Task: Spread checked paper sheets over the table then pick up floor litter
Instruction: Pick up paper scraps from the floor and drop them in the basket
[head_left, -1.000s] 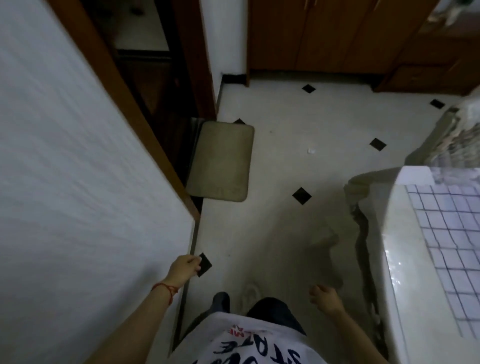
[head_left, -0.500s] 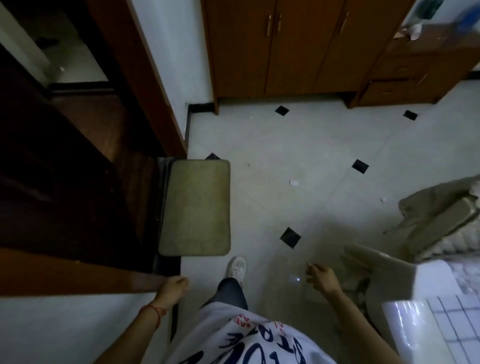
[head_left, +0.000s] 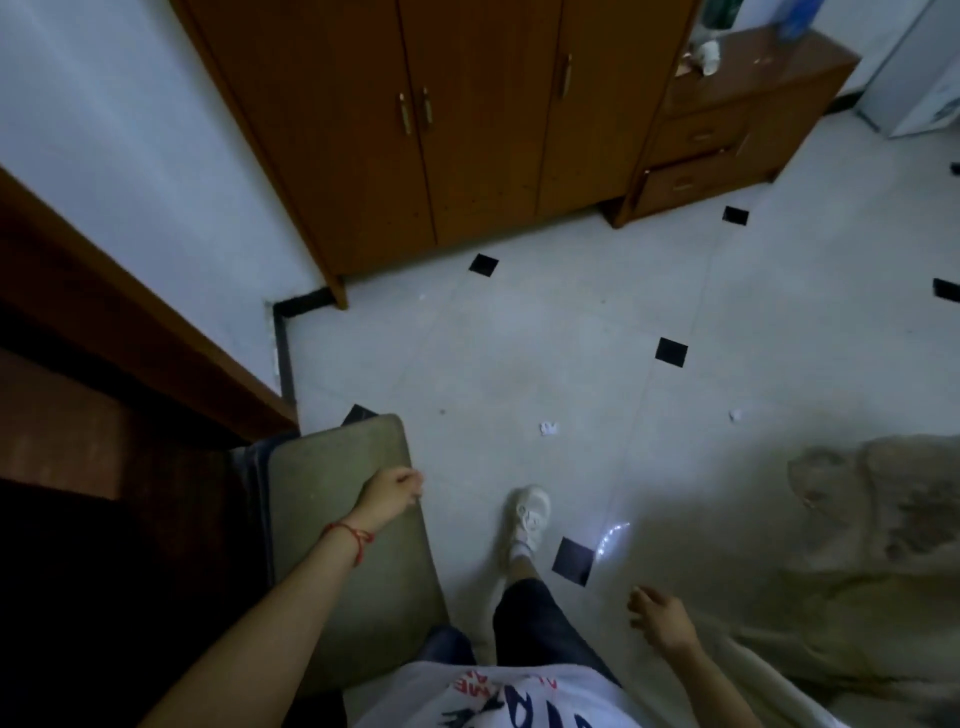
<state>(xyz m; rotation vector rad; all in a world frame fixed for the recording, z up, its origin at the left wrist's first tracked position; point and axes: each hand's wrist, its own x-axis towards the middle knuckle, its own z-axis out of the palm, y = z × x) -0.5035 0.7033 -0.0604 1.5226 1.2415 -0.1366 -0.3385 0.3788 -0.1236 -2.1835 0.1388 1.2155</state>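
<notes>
the person is standing on the pale tiled floor, white shoe stepping forward. the left hand is hanging over the olive doormat, fingers loosely curled and holding nothing. the right hand is hanging low with fingers relaxed and spread, also holding nothing. a crumpled white scrap is lying ahead of the shoe, a second white scrap lying well to its right, near the draped beige cloth. the wooden wardrobe is standing behind.
</notes>
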